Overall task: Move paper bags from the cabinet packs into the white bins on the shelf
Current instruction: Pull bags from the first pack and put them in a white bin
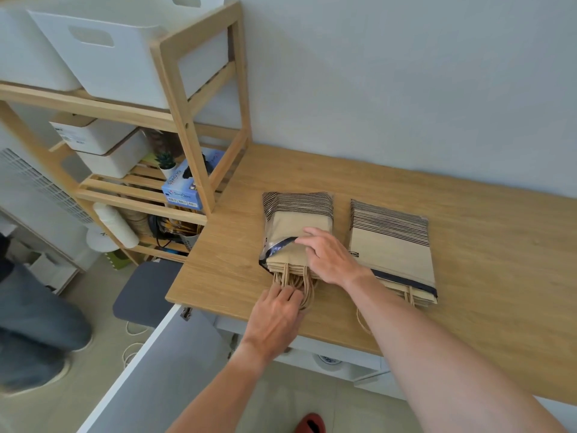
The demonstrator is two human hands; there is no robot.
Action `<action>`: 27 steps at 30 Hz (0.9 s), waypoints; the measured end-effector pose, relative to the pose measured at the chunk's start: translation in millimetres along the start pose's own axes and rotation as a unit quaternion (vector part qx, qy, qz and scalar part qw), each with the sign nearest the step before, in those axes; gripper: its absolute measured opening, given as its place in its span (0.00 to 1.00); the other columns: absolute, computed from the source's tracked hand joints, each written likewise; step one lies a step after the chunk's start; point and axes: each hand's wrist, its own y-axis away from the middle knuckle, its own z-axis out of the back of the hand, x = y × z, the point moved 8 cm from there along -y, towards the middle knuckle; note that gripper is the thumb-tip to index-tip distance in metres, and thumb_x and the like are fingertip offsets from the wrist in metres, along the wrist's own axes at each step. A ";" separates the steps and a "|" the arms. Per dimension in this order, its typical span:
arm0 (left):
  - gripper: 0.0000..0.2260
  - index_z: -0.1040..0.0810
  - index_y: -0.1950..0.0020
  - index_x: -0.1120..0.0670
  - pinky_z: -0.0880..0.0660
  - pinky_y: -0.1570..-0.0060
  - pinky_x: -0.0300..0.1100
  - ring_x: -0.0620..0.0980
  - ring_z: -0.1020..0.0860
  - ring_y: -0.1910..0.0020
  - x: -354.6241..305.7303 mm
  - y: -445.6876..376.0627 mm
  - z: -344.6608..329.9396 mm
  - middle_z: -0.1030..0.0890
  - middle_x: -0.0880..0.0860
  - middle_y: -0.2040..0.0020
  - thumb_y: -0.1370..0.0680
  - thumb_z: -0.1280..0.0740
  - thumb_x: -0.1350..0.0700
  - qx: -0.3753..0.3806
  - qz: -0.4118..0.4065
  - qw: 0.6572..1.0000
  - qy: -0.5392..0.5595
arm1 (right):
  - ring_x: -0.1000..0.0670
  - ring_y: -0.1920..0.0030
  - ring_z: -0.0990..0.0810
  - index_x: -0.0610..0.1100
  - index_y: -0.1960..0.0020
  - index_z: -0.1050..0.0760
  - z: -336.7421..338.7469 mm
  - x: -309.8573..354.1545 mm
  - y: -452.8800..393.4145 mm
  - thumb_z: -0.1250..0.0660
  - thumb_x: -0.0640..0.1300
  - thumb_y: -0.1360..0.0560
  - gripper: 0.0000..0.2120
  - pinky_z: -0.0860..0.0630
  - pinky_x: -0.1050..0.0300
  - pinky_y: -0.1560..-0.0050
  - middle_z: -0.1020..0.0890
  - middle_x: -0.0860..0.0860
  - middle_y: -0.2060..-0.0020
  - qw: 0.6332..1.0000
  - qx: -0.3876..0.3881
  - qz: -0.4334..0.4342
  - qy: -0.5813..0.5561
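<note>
Wood counter (468, 307) is the landmark. Wood shelf (175, 98) stands at the counter's left end; its top tier holds two white bins (103, 64), contents not visible. Lower tiers hold two lidded white boxes (106, 145), a blue glove box (184, 185) and a small potted plant (165, 162).

On the counter, two packs of paper bags lie flat side by side, apart. Right pack (393, 248) is untouched, its twine handles hanging over the counter's front edge. Left pack (296, 232) has its plastic wrap torn open at the near end, brown bags and twine handles (296, 282) sticking out.

Right hand (327, 257) lies palm down on the left pack, fingers loosely bent, fingertips at the torn wrap edge; real pinch or not, cannot tell. Left hand (278, 314) sits at the counter's front edge, fingers curled into the twine handles, gripping them.

Open white cabinet door (150, 364) below the counter's left corner.
</note>
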 end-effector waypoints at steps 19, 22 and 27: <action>0.10 0.23 0.53 0.54 0.32 0.59 0.43 0.51 0.27 0.59 53.8 36.9 29.0 0.22 0.50 0.56 0.21 0.39 0.49 -0.054 -0.049 0.997 0.014 | 0.47 0.20 0.47 0.44 0.20 0.43 -7.6 -13.4 10.7 0.35 0.30 0.30 0.41 0.48 0.49 0.22 0.44 0.46 0.20 0.997 0.020 0.045 0.052; 0.12 0.24 0.56 0.54 0.35 0.62 0.44 0.50 0.29 0.63 57.0 38.2 44.9 0.23 0.50 0.60 0.20 0.41 0.49 -0.094 -0.060 0.992 0.057 | 0.46 0.21 0.47 0.46 0.20 0.44 -10.6 -17.5 8.7 0.30 0.35 0.32 0.44 0.48 0.49 0.22 0.45 0.46 0.20 0.995 0.038 0.049 0.072; 0.12 0.26 0.60 0.56 0.36 0.64 0.42 0.48 0.33 0.65 62.4 22.0 57.4 0.26 0.50 0.63 0.22 0.38 0.50 -0.126 -0.036 0.987 0.098 | 0.41 0.21 0.54 0.54 0.21 0.42 -14.7 -14.2 8.1 0.25 0.59 0.33 0.46 0.54 0.42 0.23 0.53 0.43 0.20 0.985 0.014 0.104 0.135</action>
